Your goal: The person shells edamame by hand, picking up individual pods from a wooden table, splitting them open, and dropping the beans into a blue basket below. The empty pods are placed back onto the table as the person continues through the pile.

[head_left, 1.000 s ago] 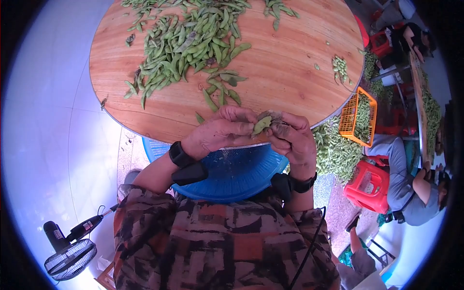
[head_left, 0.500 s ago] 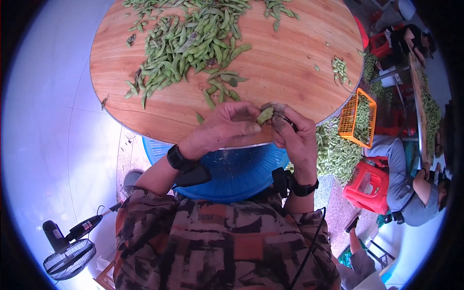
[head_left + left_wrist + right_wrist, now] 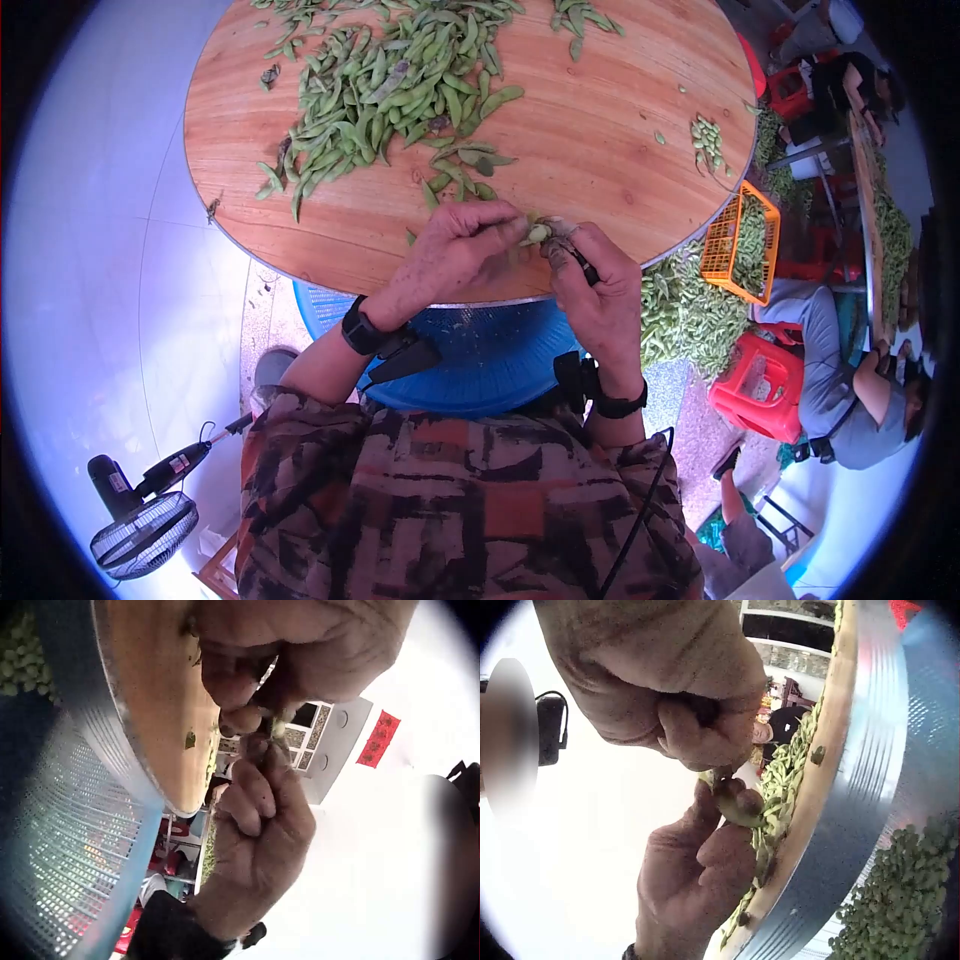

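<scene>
Over the near edge of the round wooden table (image 3: 620, 130), both hands meet at a green pod (image 3: 539, 233). The left hand (image 3: 450, 250) pinches one end between thumb and fingers; in the right wrist view the pod (image 3: 739, 814) lies curved along its fingers. Curled round the other end is the right hand (image 3: 605, 295), its thumb and fingertips darkly stained. The left wrist view shows a pale green bit (image 3: 279, 727) between the fingertips of both hands. A large heap of pods (image 3: 400, 90) lies beyond the left hand.
A blue basket (image 3: 470, 370) sits below the table edge, holding shelled beans (image 3: 900, 900). Some beans (image 3: 706, 140) lie at the table's right. Further right are an orange crate (image 3: 740, 243), piled pods (image 3: 690, 310), a red stool (image 3: 760, 385) and seated people. A fan (image 3: 145, 530) stands lower left.
The left hand's fingertips have closed in on the pod from slightly apart. The right hand has turned and shifted a little left, with the pod moving slightly left too.
</scene>
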The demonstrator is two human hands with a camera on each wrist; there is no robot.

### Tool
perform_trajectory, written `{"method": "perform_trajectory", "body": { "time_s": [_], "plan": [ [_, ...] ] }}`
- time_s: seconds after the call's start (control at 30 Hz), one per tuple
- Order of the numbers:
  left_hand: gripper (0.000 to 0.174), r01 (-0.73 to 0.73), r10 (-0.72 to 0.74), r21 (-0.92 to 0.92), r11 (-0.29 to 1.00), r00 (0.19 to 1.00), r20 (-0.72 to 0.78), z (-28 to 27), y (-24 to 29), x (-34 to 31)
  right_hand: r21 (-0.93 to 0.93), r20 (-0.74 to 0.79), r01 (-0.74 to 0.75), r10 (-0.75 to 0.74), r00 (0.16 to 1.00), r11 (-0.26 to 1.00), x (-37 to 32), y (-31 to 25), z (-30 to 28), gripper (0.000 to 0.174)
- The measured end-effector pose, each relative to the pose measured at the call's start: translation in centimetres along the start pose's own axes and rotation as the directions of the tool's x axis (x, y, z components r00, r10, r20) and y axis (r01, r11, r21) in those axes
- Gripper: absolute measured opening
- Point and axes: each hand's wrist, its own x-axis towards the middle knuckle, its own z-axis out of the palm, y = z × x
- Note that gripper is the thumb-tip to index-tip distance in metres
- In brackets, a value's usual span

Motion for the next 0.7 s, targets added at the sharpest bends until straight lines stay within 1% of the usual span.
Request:
{"method": "perform_trajectory", "body": {
  "time_s": [0.03, 0.1, 0.13, 0.2, 0.23, 0.3, 0.33, 0.4, 0.43, 0.5, 0.53, 0.6, 0.63, 0.7],
  "plan": [
    [0.019, 0.0, 0.0, -0.001, 1.0, 1.0, 0.0, -0.2, -0.4, 0.1, -0.001, 0.0, 0.0, 0.0, 1.0, 1.0, 0.0, -0.1, -0.3, 0.019],
    [0.023, 0.049, -0.037, -0.198, 0.979, 0.997, 0.065, -0.4, -1.1, 0.4, -0.023, 0.092, -0.145, 0.146, 0.985, 0.989, 0.2, -0.5, -0.7, 0.018],
    [0.023, 0.049, -0.037, -0.197, 0.979, 0.997, 0.065, -0.4, -1.1, 0.4, -0.023, 0.092, -0.144, 0.146, 0.985, 0.989, 0.2, -0.4, -0.8, 0.018],
    [0.02, 0.05, -0.044, -0.109, 0.993, 0.997, 0.061, -0.3, -1.0, 0.4, -0.058, 0.101, -0.052, 0.058, 0.993, 0.997, 0.4, 0.1, -0.7, 0.02],
    [0.02, 0.051, -0.045, -0.109, 0.993, 0.997, 0.06, 0.0, -0.7, 0.3, -0.057, 0.103, -0.053, 0.058, 0.993, 0.997, 0.4, 0.2, -0.6, 0.02],
    [0.018, 0.025, -0.02, -0.135, 0.99, 0.999, 0.038, 0.6, -0.1, 0.2, -0.152, 0.017, 0.13, -0.129, 0.992, 0.98, 0.5, 0.4, -0.2, 0.023],
    [0.018, 0.025, -0.02, -0.135, 0.991, 0.999, 0.038, 0.5, -0.2, 0.2, -0.152, 0.016, 0.13, -0.129, 0.992, 0.98, 0.5, 0.3, -0.1, 0.023],
    [0.017, 0.014, 0.001, -0.193, 0.981, 0.997, 0.075, 0.4, -0.5, 0.4, -0.303, -0.006, 0.199, -0.21, 0.978, 0.932, 0.3, 0.0, 0.3, 0.027],
    [0.017, 0.015, 0.0, -0.192, 0.981, 0.997, 0.074, 0.4, -0.4, 0.4, -0.302, -0.006, 0.198, -0.21, 0.978, 0.932, 0.1, -0.3, 0.5, 0.027],
    [0.018, 0.004, 0.007, -0.199, 0.98, 0.998, 0.054, 0.7, -0.4, 0.3, -0.39, -0.034, 0.145, -0.172, 0.985, 0.909, -0.3, -1.0, 0.9, 0.028],
    [0.018, 0.004, 0.007, -0.199, 0.98, 0.998, 0.055, 0.9, -0.7, 0.3, -0.39, -0.035, 0.144, -0.171, 0.985, 0.909, -0.3, -0.9, 1.2, 0.028],
    [0.018, -0.076, 0.099, -0.377, 0.923, 0.994, 0.042, 1.6, -1.4, 0.5, -0.42, -0.066, 0.261, -0.316, 0.946, 0.869, -0.3, -0.4, 1.6, 0.028],
    [0.018, -0.077, 0.1, -0.378, 0.923, 0.994, 0.041, 1.9, -1.4, 0.3, -0.42, -0.065, 0.262, -0.317, 0.946, 0.869, -0.3, -0.4, 1.7, 0.028],
    [0.02, -0.064, 0.051, -0.406, 0.912, 0.998, -0.042, 2.5, -1.0, -0.1, -0.455, -0.068, 0.241, -0.304, 0.95, 0.857, -0.4, -0.2, 1.8, 0.026]
  ]
}}
